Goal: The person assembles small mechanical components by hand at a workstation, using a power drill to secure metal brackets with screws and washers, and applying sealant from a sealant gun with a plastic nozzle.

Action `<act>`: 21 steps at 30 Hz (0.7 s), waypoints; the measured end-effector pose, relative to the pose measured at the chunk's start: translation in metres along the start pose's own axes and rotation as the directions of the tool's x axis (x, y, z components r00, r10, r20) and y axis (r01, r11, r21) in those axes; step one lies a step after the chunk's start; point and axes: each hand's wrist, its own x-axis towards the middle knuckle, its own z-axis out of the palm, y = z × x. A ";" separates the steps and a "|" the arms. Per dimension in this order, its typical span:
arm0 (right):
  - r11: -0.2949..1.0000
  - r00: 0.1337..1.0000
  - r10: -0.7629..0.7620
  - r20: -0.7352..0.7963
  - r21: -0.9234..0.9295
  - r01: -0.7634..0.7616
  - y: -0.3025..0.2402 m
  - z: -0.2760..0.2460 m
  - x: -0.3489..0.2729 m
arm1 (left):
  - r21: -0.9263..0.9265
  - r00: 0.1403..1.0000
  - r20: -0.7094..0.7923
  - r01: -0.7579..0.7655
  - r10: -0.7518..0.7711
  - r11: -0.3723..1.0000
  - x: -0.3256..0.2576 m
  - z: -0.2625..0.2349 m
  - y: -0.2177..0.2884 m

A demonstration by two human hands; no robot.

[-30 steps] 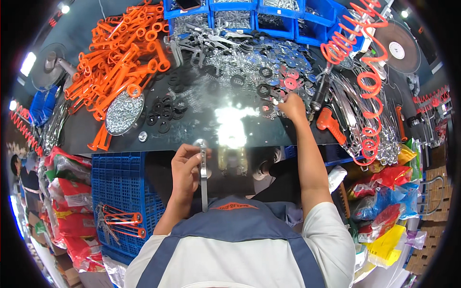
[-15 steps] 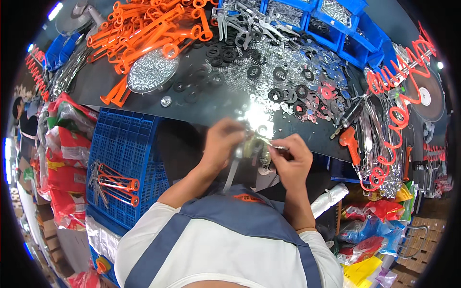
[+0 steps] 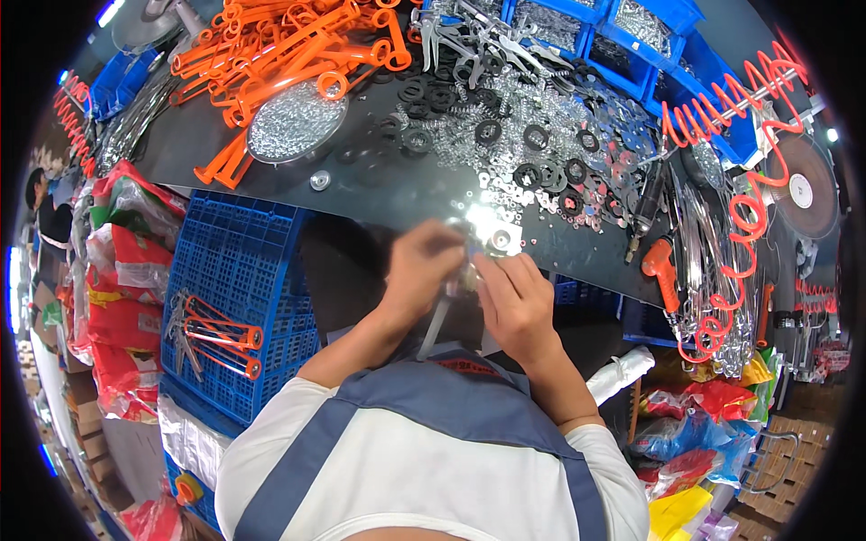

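Though blurred, the left hand (image 3: 420, 270) grips a strip (image 3: 437, 325).

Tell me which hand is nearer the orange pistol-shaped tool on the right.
Right. The right hand is to the left of the orange tool; the left hand is farther left, beyond the right hand.

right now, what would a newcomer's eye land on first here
Probably the bright orange parts heaped at the upper left of the bench, then the large coiled red hose at the right. At centre, the left hand and right hand are close together, a pale strip below them.
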 end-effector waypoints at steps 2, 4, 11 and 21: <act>1.000 1.000 0.000 -0.030 -0.002 0.000 0.002 0.003 0.000 | 0.027 0.999 0.032 0.025 -0.026 0.999 -0.001 -0.001 0.004; 0.999 1.000 -0.001 -0.009 -0.033 0.000 0.003 0.005 -0.006 | 0.055 0.996 0.037 0.078 -0.080 0.995 -0.005 0.003 0.012; 0.957 0.996 -0.068 -0.063 -0.287 0.047 0.009 0.008 -0.024 | 0.086 0.927 0.362 0.067 -0.094 0.994 -0.004 0.008 0.027; 0.786 0.829 0.511 -0.229 -0.265 -0.558 0.118 -0.083 -0.092 | -0.069 0.981 0.191 0.059 -0.044 0.996 -0.007 -0.009 0.036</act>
